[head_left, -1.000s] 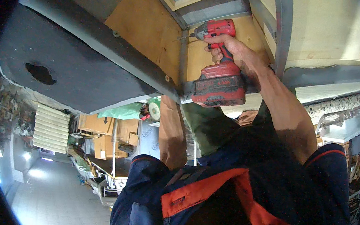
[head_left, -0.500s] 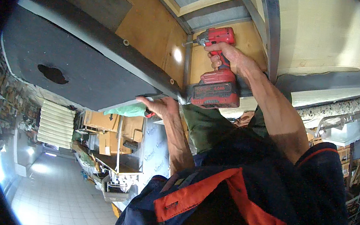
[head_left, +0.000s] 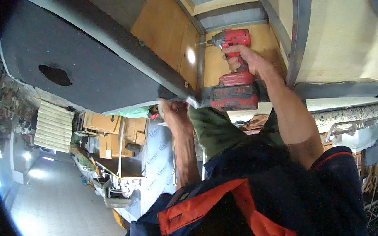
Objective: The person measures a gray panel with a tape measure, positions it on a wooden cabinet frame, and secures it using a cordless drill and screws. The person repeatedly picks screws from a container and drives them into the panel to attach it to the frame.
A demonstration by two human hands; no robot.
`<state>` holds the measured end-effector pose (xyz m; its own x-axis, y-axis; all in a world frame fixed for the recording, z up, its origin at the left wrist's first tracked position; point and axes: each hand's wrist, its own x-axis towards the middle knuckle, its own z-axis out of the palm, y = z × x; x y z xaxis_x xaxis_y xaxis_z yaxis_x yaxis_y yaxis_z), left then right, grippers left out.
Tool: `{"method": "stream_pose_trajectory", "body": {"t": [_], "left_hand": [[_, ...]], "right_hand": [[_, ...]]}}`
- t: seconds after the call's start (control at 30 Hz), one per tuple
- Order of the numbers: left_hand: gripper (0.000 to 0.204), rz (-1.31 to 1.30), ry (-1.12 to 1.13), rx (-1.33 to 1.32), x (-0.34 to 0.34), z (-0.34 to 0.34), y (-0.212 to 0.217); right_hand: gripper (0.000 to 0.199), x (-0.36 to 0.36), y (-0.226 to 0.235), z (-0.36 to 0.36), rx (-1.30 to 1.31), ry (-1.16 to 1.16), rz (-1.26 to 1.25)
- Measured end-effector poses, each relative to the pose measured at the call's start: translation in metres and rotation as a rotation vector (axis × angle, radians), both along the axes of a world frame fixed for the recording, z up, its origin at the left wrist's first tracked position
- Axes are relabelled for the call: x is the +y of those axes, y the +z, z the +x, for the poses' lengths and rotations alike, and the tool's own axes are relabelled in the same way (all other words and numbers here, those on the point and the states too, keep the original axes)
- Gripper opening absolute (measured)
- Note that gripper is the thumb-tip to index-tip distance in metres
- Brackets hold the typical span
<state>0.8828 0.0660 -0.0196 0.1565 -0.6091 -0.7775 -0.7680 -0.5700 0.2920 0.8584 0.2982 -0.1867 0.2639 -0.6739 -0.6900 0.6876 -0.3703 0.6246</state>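
My right hand (head_left: 244,59) is wrapped around the grip of a red cordless impact driver (head_left: 235,39) with a red and black battery at its base. The driver's bit points left, close to the metal upright at the edge of the plywood. Lower down, my left hand (head_left: 177,114) is at the near corner of a dark grey covered panel (head_left: 111,76). Its fingers are curled together against the panel's lower edge; whatever they pinch is hidden. A screw head (head_left: 186,84) shows on the panel's raised grey rim, just above that hand.
Plywood (head_left: 163,29) and metal frame bars (head_left: 298,37) surround the driver. The grey panel has a ragged hole (head_left: 55,75). Green fabric (head_left: 130,111) hangs below its edge. Cardboard boxes (head_left: 102,123) and a cart (head_left: 120,193) stand at the lower left, beside a tiled floor (head_left: 62,206).
My left hand has shifted slightly right along the panel edge, and its fingers have curled in. The view has moved a little; my right hand still grips the driver.
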Motion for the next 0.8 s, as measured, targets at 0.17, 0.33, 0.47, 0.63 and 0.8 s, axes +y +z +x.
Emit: {"method": "stream_pose_trajectory", "body": {"t": [0.17,0.33,0.47,0.63,0.8], "left_hand": [[0.016,0.127,-0.901,0.196,0.087,-0.063,0.031],[0.046,0.364,-1.851,0.22,0.142,-0.113,-0.18],[0.058,0.985,-2.073,-0.339,0.142,-0.107,-0.234],[0.061,0.721,-2.043,-0.248,0.135,-0.106,-0.229],[0.054,0.649,-2.014,-0.261,0.136,-0.089,-0.236]], "right_hand": [[0.018,0.001,0.015,-0.004,0.124,-0.039,0.171],[0.02,0.001,0.007,0.003,0.357,0.111,0.203],[0.047,-0.002,-0.02,0.009,0.648,0.951,0.324],[0.071,-0.005,-0.036,0.011,0.685,1.036,0.281],[0.053,-0.011,-0.036,0.016,0.959,1.118,0.493]]}}
